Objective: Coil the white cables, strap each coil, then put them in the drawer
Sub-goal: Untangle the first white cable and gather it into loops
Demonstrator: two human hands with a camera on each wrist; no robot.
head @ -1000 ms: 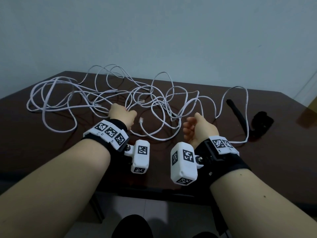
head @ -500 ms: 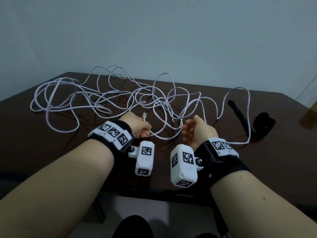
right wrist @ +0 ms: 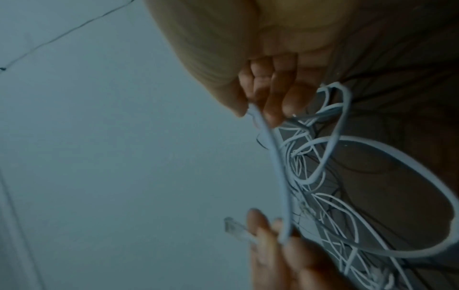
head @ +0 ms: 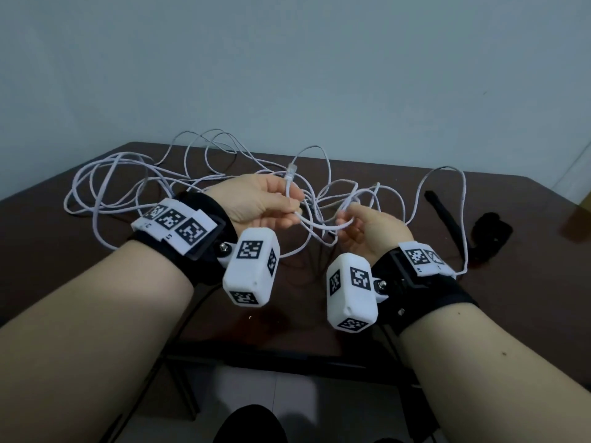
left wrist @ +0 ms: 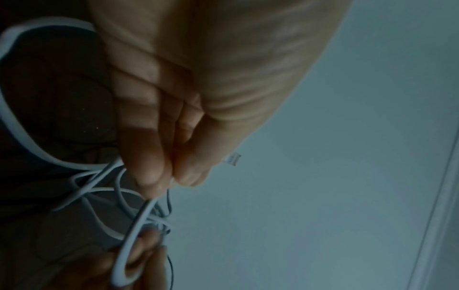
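Observation:
Tangled white cables (head: 134, 183) sprawl over the dark brown table (head: 527, 302). My left hand (head: 265, 203) is raised above the table and pinches one cable end just below its clear plug (head: 291, 170), which points up. The same plug (left wrist: 232, 159) shows past the fingertips in the left wrist view. My right hand (head: 364, 228) pinches that cable a short way along, and a slack loop (head: 316, 225) hangs between both hands. In the right wrist view the cable (right wrist: 275, 157) runs from my right fingers down to the left hand (right wrist: 278, 245).
A black strap (head: 443, 215) lies on the table at the right, with a second black strap bundle (head: 489, 233) beside it. The wall stands close behind the table. Its front edge runs just below my wrists.
The left hand picked up a cable end from the table and lifted it, plug upward. The right hand rose too and took hold of the same cable.

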